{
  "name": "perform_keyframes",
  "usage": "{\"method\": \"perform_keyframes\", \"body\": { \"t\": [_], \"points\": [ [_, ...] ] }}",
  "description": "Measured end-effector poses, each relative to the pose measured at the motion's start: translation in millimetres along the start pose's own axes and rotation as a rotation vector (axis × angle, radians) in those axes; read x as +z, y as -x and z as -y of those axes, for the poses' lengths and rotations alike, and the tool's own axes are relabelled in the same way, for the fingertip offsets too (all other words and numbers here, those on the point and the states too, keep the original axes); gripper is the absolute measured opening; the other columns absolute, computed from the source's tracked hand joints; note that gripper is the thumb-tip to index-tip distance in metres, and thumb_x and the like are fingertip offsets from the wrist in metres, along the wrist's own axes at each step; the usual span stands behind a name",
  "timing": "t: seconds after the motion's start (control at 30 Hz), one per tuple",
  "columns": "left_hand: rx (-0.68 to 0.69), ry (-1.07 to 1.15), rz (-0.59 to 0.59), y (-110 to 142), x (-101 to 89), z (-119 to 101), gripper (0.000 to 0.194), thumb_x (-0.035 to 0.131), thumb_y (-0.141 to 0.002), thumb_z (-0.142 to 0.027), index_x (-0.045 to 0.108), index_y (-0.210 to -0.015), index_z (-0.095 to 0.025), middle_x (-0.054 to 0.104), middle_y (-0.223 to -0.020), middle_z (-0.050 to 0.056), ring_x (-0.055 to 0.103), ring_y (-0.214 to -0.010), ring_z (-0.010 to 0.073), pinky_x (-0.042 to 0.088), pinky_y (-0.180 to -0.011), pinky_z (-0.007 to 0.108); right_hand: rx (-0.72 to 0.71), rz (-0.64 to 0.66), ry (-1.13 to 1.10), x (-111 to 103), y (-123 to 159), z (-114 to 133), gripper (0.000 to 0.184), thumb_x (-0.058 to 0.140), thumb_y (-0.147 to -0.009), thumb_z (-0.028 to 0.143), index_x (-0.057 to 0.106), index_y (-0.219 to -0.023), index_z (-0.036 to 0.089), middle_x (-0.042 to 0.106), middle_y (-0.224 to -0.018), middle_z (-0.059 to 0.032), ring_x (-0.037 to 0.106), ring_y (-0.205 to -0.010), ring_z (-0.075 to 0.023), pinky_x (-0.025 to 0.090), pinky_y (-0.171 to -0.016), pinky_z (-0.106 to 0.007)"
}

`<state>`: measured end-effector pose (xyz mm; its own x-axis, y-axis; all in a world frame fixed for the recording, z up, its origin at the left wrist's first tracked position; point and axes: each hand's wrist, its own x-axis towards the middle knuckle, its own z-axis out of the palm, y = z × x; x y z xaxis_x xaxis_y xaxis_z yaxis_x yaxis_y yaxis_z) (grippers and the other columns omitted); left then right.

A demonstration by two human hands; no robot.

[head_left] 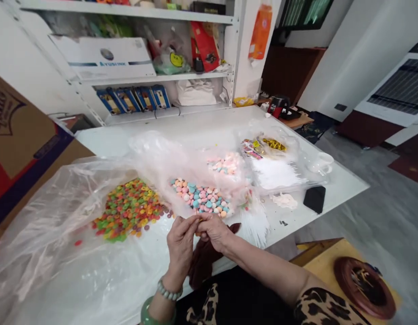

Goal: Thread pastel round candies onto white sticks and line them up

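My left hand (181, 241) and my right hand (213, 229) meet at the table's near edge, fingertips pinched together. Something small sits between them, mostly hidden by the fingers. Just beyond them lies a heap of pastel pink, blue, white and orange candies (204, 197) in a clear plastic bag (158, 149). To the left, small ring-shaped candies (130, 205) in green, orange, red and yellow spill over plastic sheeting (60, 266). A bundle of thin white strips (258, 225) lies right of my hands. Dark brown cloth (204, 259) shows below them.
A clear tray (298, 185) holds more white strips (276, 174) and shiny wrappers (274, 144). Near the right edge are a white mug (322, 163), a black phone (314, 199) and crumpled tissue (283, 201). A large cardboard box (22, 149) stands left; a shelf (161, 80) stands behind.
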<state>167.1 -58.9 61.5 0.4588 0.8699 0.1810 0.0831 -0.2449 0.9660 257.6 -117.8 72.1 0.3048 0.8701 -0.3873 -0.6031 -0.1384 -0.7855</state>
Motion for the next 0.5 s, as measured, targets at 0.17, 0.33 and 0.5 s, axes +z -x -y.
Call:
{"method": "perform_keyframes", "body": {
  "t": [0.17, 0.33, 0.5],
  "points": [
    [-0.045, 0.204, 0.142, -30.9, 41.5, -42.8, 0.037, 0.073, -0.072, -0.040, 0.073, -0.105, -0.024, 0.062, -0.090, 0.003, 0.055, -0.071, 0.0119, 0.050, -0.064, 0.025, -0.283, -0.196, 0.257, -53.8, 10.6, 81.7, 0.015, 0.055, -0.060, 0.020, 0.063, -0.072, 0.017, 0.052, -0.053, 0.0042, 0.041, -0.046, -0.0089, 0.029, -0.046, -0.021],
    [-0.068, 0.121, 0.195, -62.2, 31.7, -65.6, 0.036, 0.074, -0.071, -0.039, 0.074, -0.103, -0.021, 0.063, -0.080, 0.002, 0.051, -0.066, 0.0103, 0.045, -0.059, 0.022, -0.724, -1.020, 1.083, -167.7, -3.5, 218.8, 0.027, 0.044, -0.080, 0.011, 0.068, -0.091, 0.015, 0.068, -0.098, -0.0083, 0.059, -0.095, -0.0181, 0.042, -0.080, -0.028],
    [-0.235, -0.045, 0.340, -61.0, 20.0, -53.2, 0.028, 0.071, -0.068, -0.037, 0.074, -0.086, -0.016, 0.063, -0.069, 0.002, 0.051, -0.059, 0.0113, 0.041, -0.053, 0.023, -0.223, -1.161, 1.485, -244.5, -40.3, 280.9, 0.026, 0.052, -0.083, 0.008, 0.067, -0.102, -0.002, 0.067, -0.100, -0.0254, 0.063, -0.096, -0.0236, 0.040, -0.077, -0.033]
  ]
}}
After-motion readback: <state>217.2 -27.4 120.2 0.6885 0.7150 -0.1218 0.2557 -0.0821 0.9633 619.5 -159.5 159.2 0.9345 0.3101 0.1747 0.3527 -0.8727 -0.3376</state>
